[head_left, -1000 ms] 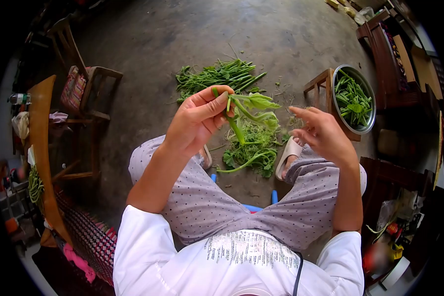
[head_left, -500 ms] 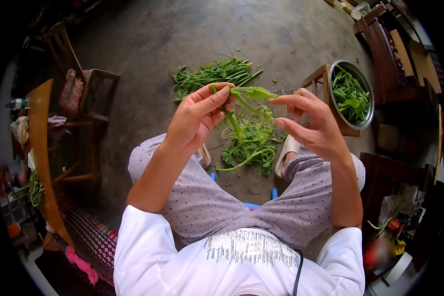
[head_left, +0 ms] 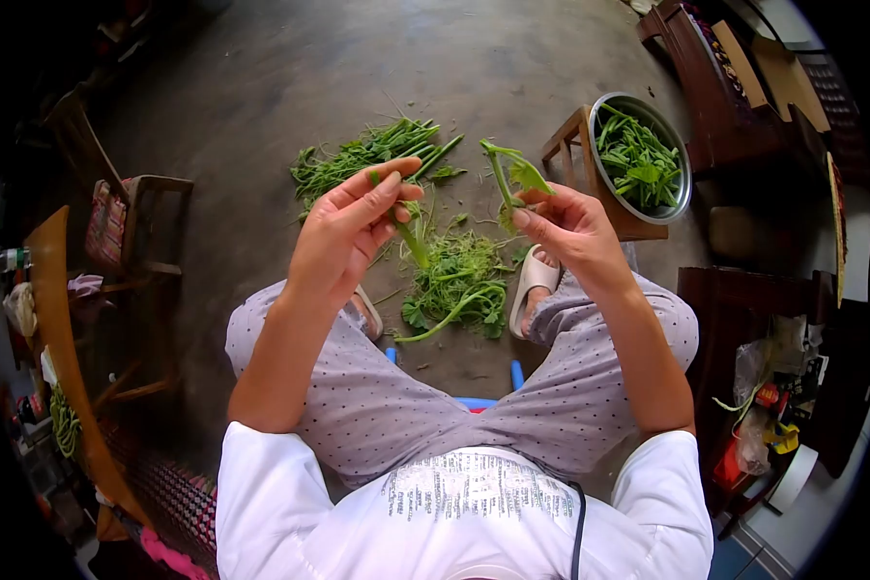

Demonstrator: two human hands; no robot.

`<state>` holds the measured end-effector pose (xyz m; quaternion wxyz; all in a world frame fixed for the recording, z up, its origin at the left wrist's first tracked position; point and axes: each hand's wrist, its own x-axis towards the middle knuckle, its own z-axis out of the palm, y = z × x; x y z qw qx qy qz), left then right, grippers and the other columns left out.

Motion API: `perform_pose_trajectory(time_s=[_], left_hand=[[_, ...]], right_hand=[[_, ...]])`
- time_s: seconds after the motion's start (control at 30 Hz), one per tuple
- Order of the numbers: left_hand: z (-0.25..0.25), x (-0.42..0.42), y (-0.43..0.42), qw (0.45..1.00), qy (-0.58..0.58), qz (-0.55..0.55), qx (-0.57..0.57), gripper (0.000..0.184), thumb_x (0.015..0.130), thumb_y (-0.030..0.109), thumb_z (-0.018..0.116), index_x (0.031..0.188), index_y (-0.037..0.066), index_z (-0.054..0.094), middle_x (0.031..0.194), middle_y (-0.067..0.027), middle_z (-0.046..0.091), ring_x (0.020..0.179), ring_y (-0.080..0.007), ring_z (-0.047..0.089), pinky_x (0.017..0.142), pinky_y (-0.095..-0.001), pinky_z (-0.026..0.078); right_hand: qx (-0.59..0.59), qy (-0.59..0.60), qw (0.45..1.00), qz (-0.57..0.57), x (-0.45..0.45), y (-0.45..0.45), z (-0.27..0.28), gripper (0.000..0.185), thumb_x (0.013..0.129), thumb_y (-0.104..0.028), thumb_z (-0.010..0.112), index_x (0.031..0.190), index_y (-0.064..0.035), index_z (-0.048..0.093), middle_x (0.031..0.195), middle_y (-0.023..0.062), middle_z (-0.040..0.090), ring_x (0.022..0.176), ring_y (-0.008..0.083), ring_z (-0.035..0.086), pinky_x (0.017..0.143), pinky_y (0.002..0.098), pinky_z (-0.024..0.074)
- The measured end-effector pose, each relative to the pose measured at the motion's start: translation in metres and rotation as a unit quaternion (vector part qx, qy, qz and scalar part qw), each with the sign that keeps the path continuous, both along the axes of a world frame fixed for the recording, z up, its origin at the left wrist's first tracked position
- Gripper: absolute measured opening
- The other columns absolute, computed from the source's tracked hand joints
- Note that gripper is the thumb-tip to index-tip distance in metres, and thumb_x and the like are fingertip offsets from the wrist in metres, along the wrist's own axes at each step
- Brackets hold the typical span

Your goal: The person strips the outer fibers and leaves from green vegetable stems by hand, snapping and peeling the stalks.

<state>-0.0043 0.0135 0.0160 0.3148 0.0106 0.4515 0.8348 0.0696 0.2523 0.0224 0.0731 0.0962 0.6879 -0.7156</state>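
Note:
Pinched in my left hand (head_left: 353,227) is a short green stem (head_left: 414,246) that slants down to the right. My right hand (head_left: 575,232), apart from it, grips a leafy green sprig (head_left: 526,174) between thumb and fingers, its stem end pointing up. Below and between the hands, a loose pile of tendrils and leaves (head_left: 454,283) lies on the floor between my feet. Beyond my left hand is a bundle of long green stems (head_left: 372,155). Cut green pieces (head_left: 638,159) fill a metal basin (head_left: 688,184) at the right.
The basin rests on a wooden stool (head_left: 621,220). A wooden chair (head_left: 155,222) stands at the left, beside a wooden table edge (head_left: 63,329). Dark wooden furniture (head_left: 744,290) lines the right side. Blue seat legs (head_left: 517,375) show between my knees.
The sprig has come away from the stem in my left hand and is now in my right hand. My hands have moved apart, and the whole view has shifted.

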Motion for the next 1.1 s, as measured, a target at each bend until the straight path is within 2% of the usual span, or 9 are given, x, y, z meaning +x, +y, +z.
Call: perform_pose_trajectory(time_s=[0.1, 0.23, 0.37, 0.53, 0.77, 0.9, 1.0, 1.07, 1.1], left_hand=[[0.005, 0.005, 0.015, 0.991, 0.067, -0.041, -0.111, 0.03, 0.089, 0.013, 0.057, 0.117, 0.002, 0.055, 0.092, -0.0022, 0.063, 0.075, -0.0046, 0.055, 0.066, -0.017, 0.044], [-0.001, -0.001, 0.027, 0.995, 0.049, -0.056, -0.062, 0.027, 0.088, 0.016, 0.059, 0.113, 0.006, 0.059, 0.092, -0.0022, 0.064, 0.077, -0.0041, 0.055, 0.068, -0.0166, 0.042], [0.0, -0.007, 0.031, 0.998, 0.007, -0.053, 0.012, 0.034, 0.088, 0.013, 0.058, 0.12, 0.004, 0.053, 0.099, -0.0052, 0.063, 0.079, -0.0055, 0.055, 0.068, -0.0171, 0.043], [-0.004, -0.012, 0.031, 0.986, 0.014, -0.088, 0.14, 0.048, 0.089, 0.011, 0.057, 0.132, 0.0, 0.039, 0.107, -0.0097, 0.061, 0.084, -0.0091, 0.056, 0.07, -0.0194, 0.045], [0.001, -0.006, 0.038, 0.967, 0.048, -0.126, 0.216, 0.053, 0.091, 0.007, 0.051, 0.138, 0.0, 0.027, 0.111, -0.0123, 0.06, 0.084, -0.0094, 0.055, 0.071, -0.0185, 0.046], [0.0, -0.008, 0.036, 0.965, 0.048, -0.133, 0.22, 0.054, 0.092, 0.007, 0.05, 0.14, 0.001, 0.025, 0.116, -0.0129, 0.058, 0.088, -0.0102, 0.056, 0.073, -0.0197, 0.046], [0.001, -0.006, 0.037, 0.969, 0.055, -0.132, 0.204, 0.055, 0.091, 0.013, 0.054, 0.139, 0.003, 0.028, 0.123, -0.0132, 0.053, 0.096, -0.0128, 0.055, 0.079, -0.0221, 0.046], [-0.001, 0.0, 0.044, 0.954, 0.281, 0.024, -0.102, 0.05, 0.088, 0.018, 0.06, 0.133, 0.007, 0.041, 0.127, -0.012, 0.049, 0.102, -0.0171, 0.054, 0.085, -0.0276, 0.045], [0.002, -0.001, 0.041, 0.954, 0.281, 0.024, -0.101, 0.05, 0.088, 0.018, 0.06, 0.133, 0.007, 0.041, 0.127, -0.012, 0.049, 0.102, -0.0171, 0.054, 0.085, -0.0276, 0.045]], right_hand=[[0.041, 0.021, 0.999, 0.011, 0.006, 0.006, 0.0, 0.02, 0.082, -0.016, 0.068, 0.096, -0.0019, 0.063, 0.06, -0.0104, 0.038, 0.052, -0.0003, 0.031, 0.045, 0.0188, 0.0221], [0.107, 0.031, 0.994, 0.0, 0.009, 0.026, 0.008, 0.017, 0.082, -0.014, 0.067, 0.094, -0.0025, 0.064, 0.062, -0.0089, 0.045, 0.054, -0.0009, 0.035, 0.047, 0.0168, 0.0256], [-0.071, 0.081, 0.953, -0.284, -0.002, 0.059, 0.016, 0.032, 0.085, -0.017, 0.065, 0.11, 0.001, 0.056, 0.077, -0.0052, 0.053, 0.063, 0.0007, 0.043, 0.053, 0.0156, 0.0324], [-0.203, -0.038, 0.964, -0.164, 0.006, 0.075, -0.005, 0.032, 0.088, -0.013, 0.06, 0.117, -0.0011, 0.054, 0.076, -0.0068, 0.049, 0.062, 0.0018, 0.041, 0.054, 0.0163, 0.0334], [-0.069, 0.007, 0.977, 0.204, 0.015, 0.009, 0.0, 0.046, 0.085, -0.014, 0.064, 0.124, 0.0038, 0.046, 0.077, -0.0027, 0.046, 0.067, 0.0031, 0.041, 0.056, 0.0178, 0.0351], [-0.108, 0.001, 0.973, 0.205, 0.013, -0.012, 0.0, 0.032, 0.083, -0.013, 0.066, 0.108, 0.0044, 0.054, 0.07, -0.0033, 0.045, 0.062, 0.0041, 0.04, 0.054, 0.0191, 0.0346], [-0.071, 0.019, 0.985, 0.153, 0.015, -0.015, 0.011, 0.02, 0.086, -0.014, 0.063, 0.096, 0.0033, 0.06, 0.075, -0.0022, 0.052, 0.067, 0.0031, 0.044, 0.057, 0.0185, 0.0369], [0.029, 0.06, 0.989, 0.13, 0.015, -0.015, 0.016, 0.02, 0.09, -0.017, 0.059, 0.094, 0.0022, 0.061, 0.081, -0.0021, 0.056, 0.072, 0.0021, 0.047, 0.06, 0.0171, 0.0378], [0.029, 0.06, 0.989, 0.13, 0.015, -0.016, 0.017, 0.02, 0.09, -0.017, 0.059, 0.094, 0.0022, 0.061, 0.081, -0.0021, 0.056, 0.072, 0.0021, 0.047, 0.06, 0.0171, 0.0378]])
